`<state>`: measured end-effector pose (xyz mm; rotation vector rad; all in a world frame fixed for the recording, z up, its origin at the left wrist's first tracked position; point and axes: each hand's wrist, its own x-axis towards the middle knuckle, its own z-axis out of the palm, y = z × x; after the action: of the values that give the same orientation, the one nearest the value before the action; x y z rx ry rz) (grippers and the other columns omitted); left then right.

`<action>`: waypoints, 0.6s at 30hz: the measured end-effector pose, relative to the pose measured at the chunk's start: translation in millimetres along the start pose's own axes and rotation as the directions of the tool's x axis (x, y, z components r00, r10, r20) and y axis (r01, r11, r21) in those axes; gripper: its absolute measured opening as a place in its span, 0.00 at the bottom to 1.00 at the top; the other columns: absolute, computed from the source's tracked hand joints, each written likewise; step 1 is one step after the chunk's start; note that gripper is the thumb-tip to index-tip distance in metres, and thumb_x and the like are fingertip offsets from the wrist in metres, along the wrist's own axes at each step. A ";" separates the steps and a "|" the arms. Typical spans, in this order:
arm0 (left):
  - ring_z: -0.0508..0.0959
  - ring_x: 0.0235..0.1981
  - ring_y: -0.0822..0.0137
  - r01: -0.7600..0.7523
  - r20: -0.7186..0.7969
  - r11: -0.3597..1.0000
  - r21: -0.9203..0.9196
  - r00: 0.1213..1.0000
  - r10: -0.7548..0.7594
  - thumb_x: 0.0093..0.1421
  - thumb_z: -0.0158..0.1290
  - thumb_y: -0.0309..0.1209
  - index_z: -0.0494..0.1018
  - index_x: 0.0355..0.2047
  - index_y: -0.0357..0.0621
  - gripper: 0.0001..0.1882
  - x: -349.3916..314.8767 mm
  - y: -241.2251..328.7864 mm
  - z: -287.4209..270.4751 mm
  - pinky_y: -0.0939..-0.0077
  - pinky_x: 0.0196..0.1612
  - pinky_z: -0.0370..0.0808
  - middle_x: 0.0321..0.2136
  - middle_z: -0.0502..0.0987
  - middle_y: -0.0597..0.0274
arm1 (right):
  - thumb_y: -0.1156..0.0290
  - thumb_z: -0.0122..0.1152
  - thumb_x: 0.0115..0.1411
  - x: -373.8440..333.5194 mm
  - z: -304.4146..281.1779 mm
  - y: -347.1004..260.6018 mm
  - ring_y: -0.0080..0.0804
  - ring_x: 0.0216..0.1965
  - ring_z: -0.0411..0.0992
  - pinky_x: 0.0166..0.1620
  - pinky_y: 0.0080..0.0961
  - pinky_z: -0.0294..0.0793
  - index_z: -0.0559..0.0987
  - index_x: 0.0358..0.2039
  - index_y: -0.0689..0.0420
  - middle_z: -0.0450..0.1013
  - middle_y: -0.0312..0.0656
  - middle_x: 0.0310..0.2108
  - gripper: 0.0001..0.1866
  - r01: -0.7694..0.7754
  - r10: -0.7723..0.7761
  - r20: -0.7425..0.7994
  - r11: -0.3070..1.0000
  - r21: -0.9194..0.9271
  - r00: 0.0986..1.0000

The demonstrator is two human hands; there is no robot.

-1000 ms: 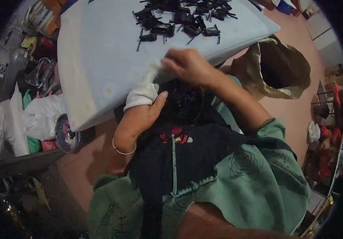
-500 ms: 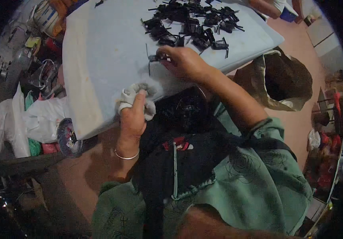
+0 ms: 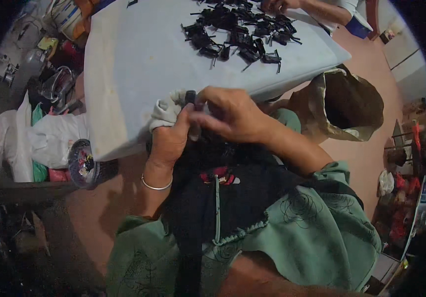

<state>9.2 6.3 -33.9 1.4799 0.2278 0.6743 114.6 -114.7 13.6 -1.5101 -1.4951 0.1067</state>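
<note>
My left hand [image 3: 172, 137], with a metal bangle at its wrist, is closed around a bunched white cloth [image 3: 163, 113] at the table's near edge. Held against that cloth under my thumb is a small black part [image 3: 190, 97], mostly covered by the fingers. My right hand [image 3: 230, 113] is right beside it, index finger bent close to the part and thumb smeared by motion. Whether the right fingers grip the part cannot be made out. Farther back on the table lies a pile of similar black parts [image 3: 237, 35] with thin prongs.
A pale-covered table [image 3: 124, 74] stands before me. At the far right another person's hand [image 3: 281, 6] reaches to the pile. An open brown sack [image 3: 317, 111] stands right of the table. To the left are white plastic bags [image 3: 57, 143] and a dark mesh basket [image 3: 83, 163].
My right hand has come back toward me from the table with a black part and now meets my left hand at the cloth. The other person's hand has moved in over the pile.
</note>
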 end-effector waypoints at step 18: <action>0.73 0.30 0.56 -0.353 0.142 0.673 0.650 0.927 0.349 0.48 0.48 0.22 0.68 0.34 0.36 0.10 -10.3 2.4 15.8 0.72 0.34 0.69 0.27 0.71 0.50 | 0.66 0.44 0.60 -15.4 18.8 10.7 0.16 0.21 0.55 0.23 0.23 0.61 0.70 0.23 0.64 0.62 0.36 0.14 0.15 -0.424 0.420 0.057 0.893 0.149 0.906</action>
<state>8.7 -12.7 -32.6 2.2643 0.1870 0.9606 106.4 -114.3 -11.6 -1.6849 -1.1228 0.4918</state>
